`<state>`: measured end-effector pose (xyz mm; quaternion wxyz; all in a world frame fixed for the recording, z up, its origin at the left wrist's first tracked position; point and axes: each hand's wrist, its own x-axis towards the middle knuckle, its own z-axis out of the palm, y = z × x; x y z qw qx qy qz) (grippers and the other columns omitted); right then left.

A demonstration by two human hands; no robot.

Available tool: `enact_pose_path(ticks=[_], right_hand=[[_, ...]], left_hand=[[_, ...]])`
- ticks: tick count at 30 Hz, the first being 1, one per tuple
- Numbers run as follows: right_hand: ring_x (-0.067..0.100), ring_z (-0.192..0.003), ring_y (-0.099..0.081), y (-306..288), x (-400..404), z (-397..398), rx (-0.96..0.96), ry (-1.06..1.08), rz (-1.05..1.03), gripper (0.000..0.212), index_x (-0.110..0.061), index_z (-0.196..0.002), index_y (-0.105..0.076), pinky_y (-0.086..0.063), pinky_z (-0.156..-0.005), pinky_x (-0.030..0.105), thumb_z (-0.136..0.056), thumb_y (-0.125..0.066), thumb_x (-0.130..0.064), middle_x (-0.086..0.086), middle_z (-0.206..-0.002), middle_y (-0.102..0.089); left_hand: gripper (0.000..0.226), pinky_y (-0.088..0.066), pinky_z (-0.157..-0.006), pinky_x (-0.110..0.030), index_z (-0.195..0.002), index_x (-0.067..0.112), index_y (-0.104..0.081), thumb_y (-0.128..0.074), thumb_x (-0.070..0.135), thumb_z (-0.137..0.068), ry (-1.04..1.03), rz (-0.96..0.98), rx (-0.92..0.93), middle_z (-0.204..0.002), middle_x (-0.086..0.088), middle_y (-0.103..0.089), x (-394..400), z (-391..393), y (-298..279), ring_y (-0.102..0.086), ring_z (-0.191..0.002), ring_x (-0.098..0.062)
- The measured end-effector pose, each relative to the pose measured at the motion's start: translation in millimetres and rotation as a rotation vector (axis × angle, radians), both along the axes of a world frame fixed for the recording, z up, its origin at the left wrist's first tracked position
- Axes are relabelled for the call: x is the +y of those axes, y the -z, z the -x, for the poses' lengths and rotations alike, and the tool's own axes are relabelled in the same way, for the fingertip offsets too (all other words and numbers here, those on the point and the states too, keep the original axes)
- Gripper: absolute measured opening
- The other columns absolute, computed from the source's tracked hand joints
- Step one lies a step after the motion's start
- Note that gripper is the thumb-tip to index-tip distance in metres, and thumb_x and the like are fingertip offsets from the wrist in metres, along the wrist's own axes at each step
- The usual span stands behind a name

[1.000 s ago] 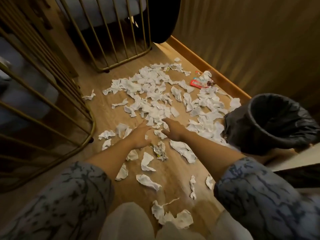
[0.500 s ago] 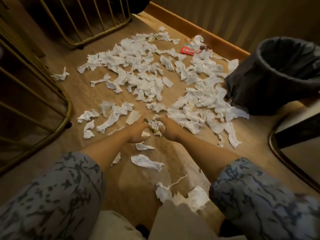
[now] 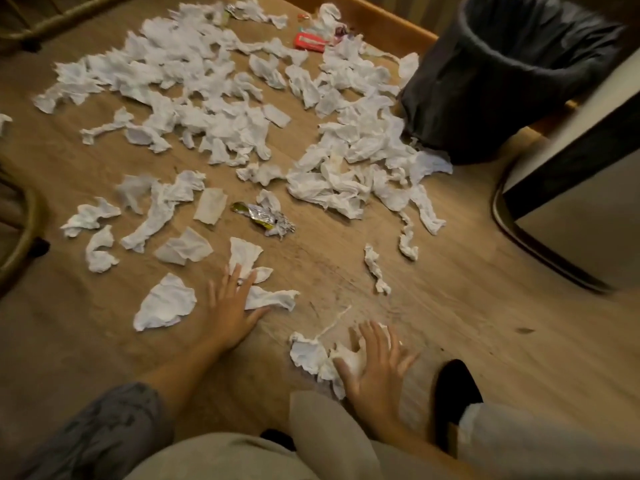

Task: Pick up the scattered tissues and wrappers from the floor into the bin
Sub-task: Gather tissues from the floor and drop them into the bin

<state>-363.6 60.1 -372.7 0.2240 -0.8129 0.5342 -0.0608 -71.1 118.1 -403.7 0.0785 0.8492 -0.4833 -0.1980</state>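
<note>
Many crumpled white tissues (image 3: 207, 81) cover the wooden floor (image 3: 485, 306), densest at the top middle and beside the bin. A silver and yellow wrapper (image 3: 265, 218) lies mid-floor, and a red wrapper (image 3: 309, 42) near the far skirting. The black-lined bin (image 3: 512, 74) stands at the upper right. My left hand (image 3: 230, 306) lies flat with fingers spread, its fingertips on a tissue (image 3: 258, 285). My right hand (image 3: 375, 365) is spread over a clump of tissues (image 3: 313, 355) close to my knees, pressing on it without a closed grip.
A gold metal frame (image 3: 24, 233) curves in at the left edge and another bar (image 3: 69, 15) runs along the top left. A dark-edged piece of furniture (image 3: 571, 188) stands at the right behind the bin. My dark shoe (image 3: 455, 389) rests at the lower right.
Both hands have pulled back from the wrapper at mid-floor toward my knees and opened flat. The wrapper stays on the floor. The view has tilted down and closer.
</note>
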Motion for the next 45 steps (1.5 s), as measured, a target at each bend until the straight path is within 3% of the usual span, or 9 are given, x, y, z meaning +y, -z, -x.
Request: enact_pose_path(ticks=[6,13,17,19,22,28,33,41,45], right_hand=[[0.032,-0.148,0.008,30,9,22,0.052,-0.190,-0.037,0.096,-0.042,-0.148,-0.026,0.005,-0.112,0.067,-0.068,-0.048,-0.089,0.007,-0.163,0.003],[0.033,-0.148,0.007,44,-36,-58,-0.070,-0.598,-0.010,0.066,-0.033,-0.140,-0.044,-0.002,-0.117,0.057,-0.085,-0.050,-0.068,0.014,-0.162,-0.004],[0.033,-0.143,-0.026,60,-47,-100,-0.227,-0.597,-0.060,0.038,-0.011,-0.113,-0.060,-0.024,-0.116,0.045,-0.083,-0.069,-0.031,0.019,-0.151,-0.036],[0.026,-0.122,-0.046,56,-54,-109,-0.329,-0.443,-0.094,0.025,-0.012,-0.104,-0.060,-0.041,-0.101,0.036,-0.084,-0.068,-0.023,0.012,-0.129,-0.054],[0.008,-0.080,-0.042,32,-74,-111,-0.516,-0.172,-0.085,0.013,-0.023,-0.086,-0.048,-0.031,-0.067,0.024,-0.087,-0.057,-0.013,-0.001,-0.087,-0.049],[0.019,-0.099,-0.052,4,-147,-74,-0.535,0.021,0.098,0.039,-0.017,-0.111,-0.071,-0.040,-0.074,0.027,-0.075,-0.056,-0.024,0.004,-0.107,-0.053],[0.033,-0.126,-0.039,26,-161,-58,-0.155,0.082,0.029,0.056,-0.017,-0.120,-0.061,-0.027,-0.102,0.045,-0.068,-0.042,-0.019,0.011,-0.133,-0.052],[0.019,-0.081,-0.050,56,-96,-84,-0.314,-0.344,0.102,0.023,-0.014,-0.083,-0.062,-0.039,-0.067,0.031,-0.085,-0.063,-0.036,0.002,-0.085,-0.056],[0.013,-0.062,-0.054,40,-99,-104,-0.526,-0.204,0.024,0.050,-0.016,-0.071,-0.066,-0.043,-0.054,0.031,-0.085,-0.055,-0.062,-0.001,-0.068,-0.059]], left_hand=[[0.033,-0.035,-0.107,-0.049,-0.119,0.008,-0.058,-0.062,0.011,-0.086,-0.134,0.368,0.120,-0.134,-0.017,-0.047,13,29,20,-0.041,-0.127,-0.035],[0.022,-0.034,-0.073,-0.036,-0.076,0.010,-0.053,-0.058,0.032,-0.074,-0.110,0.321,0.064,-0.079,-0.011,-0.054,2,21,13,-0.049,-0.083,-0.030],[0.020,-0.027,-0.065,-0.029,-0.063,0.010,-0.048,-0.057,0.026,-0.071,-0.160,0.404,0.057,-0.066,-0.008,-0.050,-10,14,7,-0.049,-0.072,-0.029],[0.015,-0.030,-0.065,-0.031,-0.067,0.008,-0.050,-0.063,0.012,-0.071,-0.313,0.452,0.082,-0.069,-0.010,-0.053,-13,12,4,-0.050,-0.074,-0.031],[0.034,-0.043,-0.074,-0.032,-0.099,0.006,-0.062,-0.067,-0.009,-0.069,-0.687,0.564,0.214,-0.098,-0.009,-0.060,-17,6,-7,-0.055,-0.091,-0.026],[0.023,-0.053,-0.078,-0.024,-0.096,0.017,-0.051,-0.049,-0.002,-0.082,-1.353,1.158,0.385,-0.100,0.001,-0.058,-19,-39,-45,-0.062,-0.084,-0.006],[0.015,-0.026,-0.111,-0.053,-0.083,0.023,-0.057,-0.071,0.020,-0.079,-1.117,0.386,0.083,-0.143,-0.009,-0.037,19,-38,-2,-0.031,-0.132,-0.028],[0.027,-0.050,-0.082,-0.045,-0.093,0.014,-0.057,-0.070,-0.003,-0.076,-0.753,0.535,0.192,-0.096,-0.007,-0.059,19,16,1,-0.055,-0.091,-0.025],[0.025,-0.050,-0.073,-0.030,-0.100,0.009,-0.066,-0.073,0.001,-0.077,-0.761,0.624,0.224,-0.101,-0.006,-0.062,4,-1,-18,-0.059,-0.091,-0.022]])
